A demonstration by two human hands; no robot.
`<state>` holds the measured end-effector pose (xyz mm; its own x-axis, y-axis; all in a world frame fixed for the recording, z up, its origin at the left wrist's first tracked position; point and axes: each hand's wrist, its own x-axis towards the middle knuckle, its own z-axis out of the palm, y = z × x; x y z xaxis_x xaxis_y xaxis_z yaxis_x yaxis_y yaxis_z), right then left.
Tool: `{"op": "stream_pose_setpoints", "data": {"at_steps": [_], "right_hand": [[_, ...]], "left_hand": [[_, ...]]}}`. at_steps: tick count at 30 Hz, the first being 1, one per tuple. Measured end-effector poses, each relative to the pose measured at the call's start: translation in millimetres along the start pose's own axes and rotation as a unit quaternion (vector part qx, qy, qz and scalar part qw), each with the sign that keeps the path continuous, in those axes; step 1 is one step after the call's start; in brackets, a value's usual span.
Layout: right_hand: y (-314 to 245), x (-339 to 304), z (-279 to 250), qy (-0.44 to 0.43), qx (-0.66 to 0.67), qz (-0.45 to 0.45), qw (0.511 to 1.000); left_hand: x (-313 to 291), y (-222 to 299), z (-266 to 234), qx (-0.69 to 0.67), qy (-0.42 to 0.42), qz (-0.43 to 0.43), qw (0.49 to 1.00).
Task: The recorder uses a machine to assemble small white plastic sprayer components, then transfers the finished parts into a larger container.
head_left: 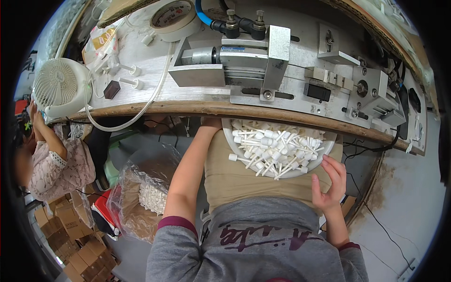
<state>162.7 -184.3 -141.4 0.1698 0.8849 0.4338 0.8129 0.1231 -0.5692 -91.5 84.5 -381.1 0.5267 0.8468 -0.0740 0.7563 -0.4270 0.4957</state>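
A white bowl rests on my lap, heaped with small white plastic pieces, each with a thin stem and a wider round cap. My right hand is just beside the bowl's right rim, fingers apart, with nothing visible in it. On the left, my forearm reaches up to the bench edge; only the back part of my left hand shows, left of the bowl. Its fingers are hidden under the bench edge. One white piece sticks out over the bowl's left rim.
Above the bowl, a metal pneumatic fixture and a clamp block are mounted on the bench. A tape roll, a white fan and loose white pieces lie to the left. A lined carton holds more pieces. Another person sits far left.
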Motion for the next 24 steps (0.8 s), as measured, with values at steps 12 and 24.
{"op": "stream_pose_setpoints", "data": {"at_steps": [12,24], "right_hand": [[-1,-9,33,-0.050,0.015,0.003,0.999],[-13,0,90,-0.199,-0.101,-0.150,0.963]], "left_hand": [[-69,40,-128,-0.482,-0.041,-0.215,0.849],[-102,137,-118,-0.050,-0.011,0.137,0.989]]}}
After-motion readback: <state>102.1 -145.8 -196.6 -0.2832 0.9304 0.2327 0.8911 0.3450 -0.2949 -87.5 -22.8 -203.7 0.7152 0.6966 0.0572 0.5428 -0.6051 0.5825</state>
